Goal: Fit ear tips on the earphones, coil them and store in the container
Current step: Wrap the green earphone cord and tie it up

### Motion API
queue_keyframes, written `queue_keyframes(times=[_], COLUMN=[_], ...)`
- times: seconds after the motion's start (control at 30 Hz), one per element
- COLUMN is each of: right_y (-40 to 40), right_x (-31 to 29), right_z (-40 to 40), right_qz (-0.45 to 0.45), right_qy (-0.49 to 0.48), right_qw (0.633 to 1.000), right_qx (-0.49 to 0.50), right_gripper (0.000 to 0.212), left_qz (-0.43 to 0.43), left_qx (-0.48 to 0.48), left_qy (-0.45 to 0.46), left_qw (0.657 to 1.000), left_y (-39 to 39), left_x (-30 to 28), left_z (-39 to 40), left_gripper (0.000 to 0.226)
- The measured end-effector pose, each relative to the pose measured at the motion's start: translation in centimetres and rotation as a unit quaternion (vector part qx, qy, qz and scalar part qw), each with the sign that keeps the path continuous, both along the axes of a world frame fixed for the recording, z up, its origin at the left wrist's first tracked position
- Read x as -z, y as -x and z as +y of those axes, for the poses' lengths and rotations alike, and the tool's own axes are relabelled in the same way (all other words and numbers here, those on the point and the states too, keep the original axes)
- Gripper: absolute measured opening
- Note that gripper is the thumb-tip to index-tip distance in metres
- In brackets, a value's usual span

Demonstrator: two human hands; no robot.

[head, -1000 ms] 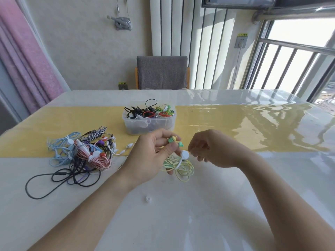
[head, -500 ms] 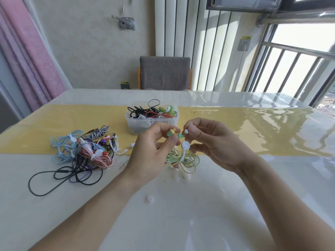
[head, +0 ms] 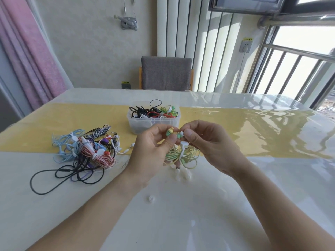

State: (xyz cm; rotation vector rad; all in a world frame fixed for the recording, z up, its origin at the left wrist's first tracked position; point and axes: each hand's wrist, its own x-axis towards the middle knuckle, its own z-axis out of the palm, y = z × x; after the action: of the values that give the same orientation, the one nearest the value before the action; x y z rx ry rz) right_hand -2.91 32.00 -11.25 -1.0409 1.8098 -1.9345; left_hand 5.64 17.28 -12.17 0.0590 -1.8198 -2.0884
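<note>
My left hand (head: 150,153) pinches the green-yellow earbuds (head: 170,132) above the table. Their coiled green-yellow cable (head: 183,154), bound by a white clip, hangs below the hands. My right hand (head: 208,144) pinches a small white ear tip (head: 181,133) right against the green earbud. Several white ear tips (head: 183,173) lie on the table under the coil, and one more ear tip (head: 151,198) lies nearer to me. The clear plastic container (head: 137,122), holding several coiled earphones, stands just beyond the hands.
A pile of tangled earphones (head: 85,151) in blue, pink, black and purple lies at the left on the table. A yellow runner (head: 244,131) crosses the white table. A grey chair (head: 165,73) stands at the far edge.
My right hand has risen from beside the coil to the earbuds, bringing a white ear tip against the green one. My left hand has lifted the earphones slightly.
</note>
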Motion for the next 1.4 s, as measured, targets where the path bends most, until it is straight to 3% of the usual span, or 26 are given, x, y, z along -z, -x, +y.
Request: queue_keyframes(times=[0.27, 0.63, 0.87, 1.13, 1.3, 1.4], right_y=[0.0, 0.0, 0.2, -0.1, -0.6, -0.7], right_x=[0.1, 0.3, 0.8, 0.9, 0.9, 1.1], right_z=[-0.1, -0.1, -0.3, -0.4, -0.6, -0.9], right_qz=[0.011, -0.007, -0.028, 0.03, 0.073, 0.045], right_qy=[0.001, 0.0, -0.003, -0.006, -0.011, 0.007], right_qw=[1.0, 1.0, 1.0, 0.999, 0.996, 0.997], right_qx=[0.004, 0.0, -0.001, 0.031, 0.054, 0.055], right_gripper=[0.021, 0.024, 0.025, 0.015, 0.014, 0.011], left_qz=[-0.026, -0.01, -0.009, -0.011, 0.018, 0.034], left_qx=[-0.003, -0.021, -0.022, -0.037, -0.069, -0.098], left_qy=[-0.038, 0.003, -0.02, -0.016, 0.033, 0.087], left_qw=[0.999, 1.0, 1.0, 0.999, 0.997, 0.991], left_y=[0.2, 0.0, -0.3, -0.3, 0.0, 0.1], left_x=[-0.1, -0.2, -0.4, -0.3, 0.3, 0.6], left_z=[-0.1, -0.1, 0.1, 0.3, -0.1, -0.4], left_gripper=[0.01, 0.007, 0.008, 0.007, 0.007, 0.008])
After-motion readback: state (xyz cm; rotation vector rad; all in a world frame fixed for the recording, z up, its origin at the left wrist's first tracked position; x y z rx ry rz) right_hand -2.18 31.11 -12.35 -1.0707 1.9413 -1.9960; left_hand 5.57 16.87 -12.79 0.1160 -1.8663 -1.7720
